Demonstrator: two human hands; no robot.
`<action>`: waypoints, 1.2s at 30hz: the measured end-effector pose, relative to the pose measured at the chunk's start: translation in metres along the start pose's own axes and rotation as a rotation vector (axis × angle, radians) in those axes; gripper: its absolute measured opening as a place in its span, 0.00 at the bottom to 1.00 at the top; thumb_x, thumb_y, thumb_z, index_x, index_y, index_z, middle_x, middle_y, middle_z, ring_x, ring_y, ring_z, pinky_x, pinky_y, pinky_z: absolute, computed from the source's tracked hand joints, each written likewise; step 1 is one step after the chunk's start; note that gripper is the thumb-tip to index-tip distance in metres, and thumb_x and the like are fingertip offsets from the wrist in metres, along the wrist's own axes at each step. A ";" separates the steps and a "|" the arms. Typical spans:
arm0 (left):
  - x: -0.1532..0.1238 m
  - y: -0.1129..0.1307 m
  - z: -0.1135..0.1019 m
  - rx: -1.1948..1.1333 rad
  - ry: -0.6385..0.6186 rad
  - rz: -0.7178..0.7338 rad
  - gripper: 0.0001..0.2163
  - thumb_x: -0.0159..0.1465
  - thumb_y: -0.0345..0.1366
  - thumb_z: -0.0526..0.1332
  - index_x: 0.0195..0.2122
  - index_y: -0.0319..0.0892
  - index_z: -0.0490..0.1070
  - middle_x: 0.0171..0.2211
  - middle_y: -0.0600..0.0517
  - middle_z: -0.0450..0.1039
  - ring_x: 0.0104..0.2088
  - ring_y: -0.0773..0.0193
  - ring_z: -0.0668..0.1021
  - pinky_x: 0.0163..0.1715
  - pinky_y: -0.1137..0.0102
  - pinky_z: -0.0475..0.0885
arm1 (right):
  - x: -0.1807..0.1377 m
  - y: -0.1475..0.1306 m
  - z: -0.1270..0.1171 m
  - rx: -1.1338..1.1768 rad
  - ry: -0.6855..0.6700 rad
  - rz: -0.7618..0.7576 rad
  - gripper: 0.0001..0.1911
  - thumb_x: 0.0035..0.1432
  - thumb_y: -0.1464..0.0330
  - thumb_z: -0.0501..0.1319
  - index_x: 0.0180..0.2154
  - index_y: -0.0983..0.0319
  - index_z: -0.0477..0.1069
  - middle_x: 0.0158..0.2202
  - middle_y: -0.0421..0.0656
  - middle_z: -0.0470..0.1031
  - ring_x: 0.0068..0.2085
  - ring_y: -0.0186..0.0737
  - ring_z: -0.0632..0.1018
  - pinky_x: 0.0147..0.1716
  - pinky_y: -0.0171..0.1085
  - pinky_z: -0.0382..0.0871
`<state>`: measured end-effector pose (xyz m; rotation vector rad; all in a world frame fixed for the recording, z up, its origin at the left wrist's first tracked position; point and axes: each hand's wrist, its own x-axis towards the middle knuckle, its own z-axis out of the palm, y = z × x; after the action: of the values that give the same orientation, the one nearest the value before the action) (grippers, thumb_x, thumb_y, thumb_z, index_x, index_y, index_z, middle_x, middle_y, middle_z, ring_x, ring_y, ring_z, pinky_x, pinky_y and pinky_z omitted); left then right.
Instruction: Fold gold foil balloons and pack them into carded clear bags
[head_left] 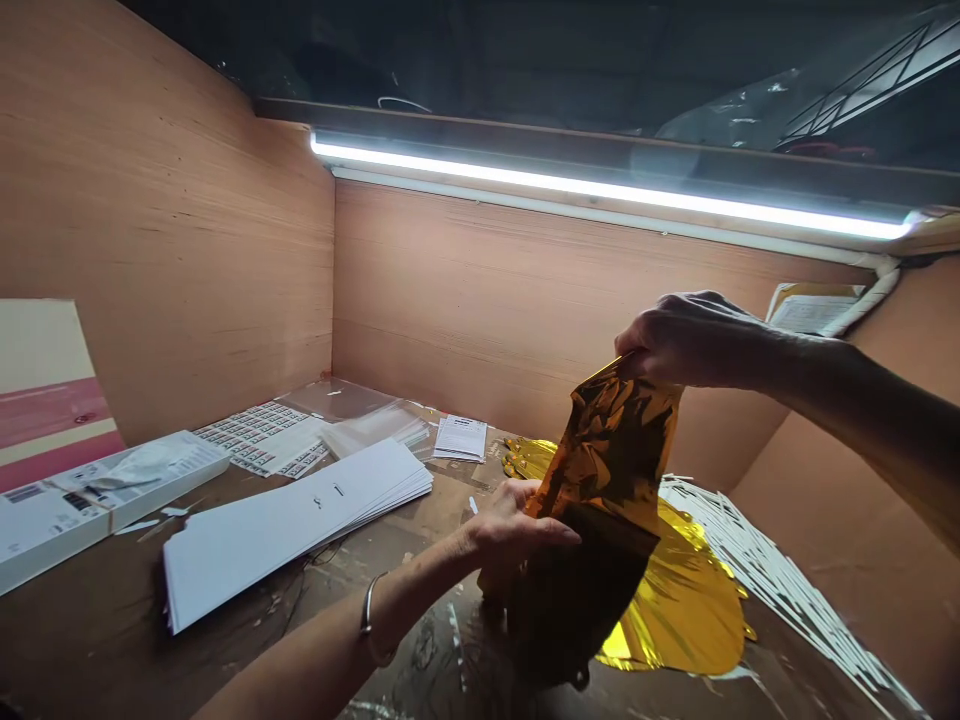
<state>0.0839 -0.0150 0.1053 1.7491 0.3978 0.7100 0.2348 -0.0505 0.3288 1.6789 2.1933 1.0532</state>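
Observation:
Between my two hands hangs a shiny gold foil balloon [607, 470], flat and creased, its lower part in dark shadow. My right hand [664, 340] is raised and pinches its top edge. Lower and to the left, my left hand [517, 525] grips its side, with the thumb laid across the front and the other fingers partly hidden. A metal bangle [367, 605] circles my left wrist. Behind and below the held piece, more flat gold foil balloons [686, 610] with scalloped edges lie on the table.
White sticks [780, 580] lie in a pile at the right. On the left are a stack of white card sheets [292, 530], a long white box [112, 500], label sheets [262, 435] and clear plastic bags [375, 430]. A lit tube light [600, 190] runs above the wooden back wall.

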 end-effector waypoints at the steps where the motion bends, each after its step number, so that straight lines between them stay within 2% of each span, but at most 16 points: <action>1: -0.004 -0.001 0.001 0.043 0.024 0.012 0.19 0.46 0.43 0.64 0.37 0.38 0.70 0.31 0.53 0.70 0.31 0.64 0.70 0.30 0.74 0.64 | 0.000 0.000 0.000 -0.005 -0.004 0.010 0.10 0.47 0.66 0.55 0.23 0.62 0.72 0.21 0.42 0.71 0.23 0.32 0.65 0.22 0.32 0.45; 5: -0.021 -0.009 0.012 0.320 0.139 -0.023 0.26 0.41 0.45 0.66 0.42 0.43 0.67 0.33 0.53 0.71 0.32 0.62 0.70 0.27 0.74 0.63 | -0.001 0.001 0.002 -0.024 -0.029 0.036 0.13 0.48 0.64 0.53 0.26 0.64 0.74 0.22 0.42 0.71 0.25 0.31 0.67 0.25 0.33 0.48; 7: -0.026 -0.019 0.018 0.494 0.218 -0.081 0.21 0.45 0.43 0.63 0.40 0.42 0.68 0.29 0.53 0.71 0.28 0.63 0.70 0.24 0.74 0.61 | -0.002 0.000 0.003 -0.027 -0.018 0.053 0.16 0.49 0.62 0.52 0.26 0.65 0.74 0.22 0.41 0.71 0.26 0.31 0.68 0.25 0.34 0.48; 9: -0.025 -0.033 0.021 0.629 0.274 -0.092 0.09 0.52 0.36 0.56 0.33 0.40 0.70 0.24 0.53 0.70 0.24 0.66 0.69 0.23 0.75 0.59 | -0.003 0.001 0.004 -0.022 -0.003 0.063 0.16 0.48 0.61 0.52 0.25 0.65 0.74 0.21 0.40 0.71 0.26 0.30 0.67 0.25 0.34 0.47; 10: -0.022 -0.040 0.020 0.662 0.285 -0.075 0.09 0.54 0.32 0.52 0.30 0.39 0.71 0.22 0.53 0.69 0.23 0.67 0.68 0.22 0.75 0.59 | -0.003 0.003 0.004 -0.013 -0.005 0.069 0.16 0.48 0.61 0.53 0.25 0.64 0.73 0.21 0.40 0.71 0.25 0.30 0.67 0.25 0.34 0.47; 12: -0.014 -0.050 0.010 0.685 0.282 -0.029 0.11 0.54 0.27 0.48 0.27 0.38 0.70 0.21 0.53 0.68 0.22 0.69 0.67 0.21 0.76 0.58 | -0.007 0.010 0.007 0.021 -0.033 0.090 0.14 0.47 0.61 0.55 0.25 0.64 0.73 0.21 0.39 0.71 0.23 0.29 0.66 0.25 0.33 0.47; 15: 0.003 -0.053 -0.022 0.816 0.276 -0.034 0.12 0.53 0.25 0.48 0.29 0.40 0.71 0.23 0.54 0.69 0.25 0.69 0.69 0.22 0.78 0.59 | -0.022 0.024 0.020 0.089 -0.039 0.100 0.10 0.48 0.63 0.56 0.25 0.62 0.72 0.19 0.38 0.71 0.22 0.29 0.65 0.25 0.34 0.49; 18: 0.019 -0.048 -0.061 1.048 0.357 -0.095 0.11 0.54 0.26 0.51 0.29 0.42 0.72 0.28 0.52 0.71 0.32 0.65 0.70 0.29 0.75 0.63 | -0.057 0.023 0.048 0.125 0.205 0.028 0.08 0.50 0.69 0.55 0.23 0.61 0.71 0.21 0.41 0.71 0.25 0.35 0.68 0.28 0.37 0.56; 20: 0.024 -0.049 -0.081 1.102 0.442 -0.113 0.11 0.56 0.27 0.51 0.29 0.41 0.72 0.35 0.47 0.70 0.40 0.60 0.68 0.37 0.70 0.63 | -0.092 0.004 0.079 0.167 0.398 -0.035 0.09 0.51 0.73 0.54 0.25 0.58 0.70 0.24 0.43 0.73 0.27 0.38 0.70 0.35 0.42 0.61; 22: 0.023 -0.059 -0.093 1.108 0.511 -0.142 0.11 0.58 0.28 0.50 0.30 0.39 0.72 0.40 0.43 0.67 0.46 0.55 0.64 0.42 0.64 0.60 | -0.133 -0.029 0.121 0.248 0.509 -0.092 0.11 0.50 0.74 0.53 0.25 0.54 0.71 0.23 0.43 0.73 0.25 0.41 0.71 0.37 0.46 0.62; 23: 0.021 -0.066 -0.095 1.104 0.538 -0.164 0.10 0.58 0.29 0.51 0.31 0.38 0.72 0.41 0.42 0.67 0.47 0.54 0.64 0.43 0.63 0.59 | -0.152 -0.049 0.144 0.283 0.540 -0.116 0.13 0.50 0.75 0.52 0.28 0.52 0.71 0.26 0.44 0.74 0.28 0.43 0.73 0.38 0.48 0.63; 26: 0.009 -0.095 -0.092 1.053 0.595 -0.255 0.09 0.56 0.28 0.54 0.32 0.39 0.73 0.36 0.42 0.70 0.43 0.53 0.68 0.41 0.62 0.60 | -0.202 -0.111 0.212 0.301 0.540 -0.174 0.15 0.52 0.74 0.51 0.36 0.53 0.70 0.32 0.44 0.76 0.34 0.46 0.75 0.40 0.51 0.64; 28: 0.002 -0.113 -0.087 0.986 0.645 -0.316 0.10 0.55 0.27 0.54 0.32 0.41 0.74 0.29 0.45 0.72 0.37 0.56 0.72 0.38 0.64 0.62 | -0.221 -0.142 0.243 0.300 0.551 -0.244 0.15 0.53 0.73 0.49 0.37 0.55 0.71 0.31 0.43 0.76 0.33 0.44 0.76 0.37 0.47 0.66; 31: -0.002 -0.130 -0.082 0.840 0.777 -0.338 0.12 0.56 0.26 0.52 0.34 0.43 0.74 0.28 0.48 0.74 0.35 0.60 0.73 0.36 0.68 0.64 | -0.232 -0.168 0.259 0.359 0.568 -0.223 0.16 0.55 0.75 0.46 0.36 0.59 0.71 0.30 0.44 0.76 0.32 0.42 0.76 0.34 0.43 0.68; 34: 0.004 -0.138 -0.078 0.643 0.955 -0.281 0.13 0.58 0.28 0.49 0.38 0.41 0.71 0.35 0.49 0.74 0.36 0.64 0.74 0.36 0.72 0.65 | -0.230 -0.178 0.252 0.487 0.496 -0.160 0.17 0.57 0.75 0.45 0.35 0.60 0.71 0.28 0.45 0.75 0.32 0.41 0.75 0.34 0.42 0.68; 36: 0.011 -0.140 -0.073 0.501 1.065 -0.239 0.13 0.60 0.33 0.48 0.41 0.39 0.69 0.37 0.49 0.73 0.35 0.66 0.74 0.33 0.74 0.67 | -0.226 -0.180 0.243 0.570 0.463 -0.148 0.17 0.57 0.75 0.45 0.35 0.61 0.71 0.27 0.45 0.73 0.31 0.40 0.74 0.33 0.42 0.68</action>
<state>0.0579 0.0871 -0.0133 1.5801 1.5861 1.4174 0.3043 -0.1717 -0.0223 1.5284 3.0995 0.8977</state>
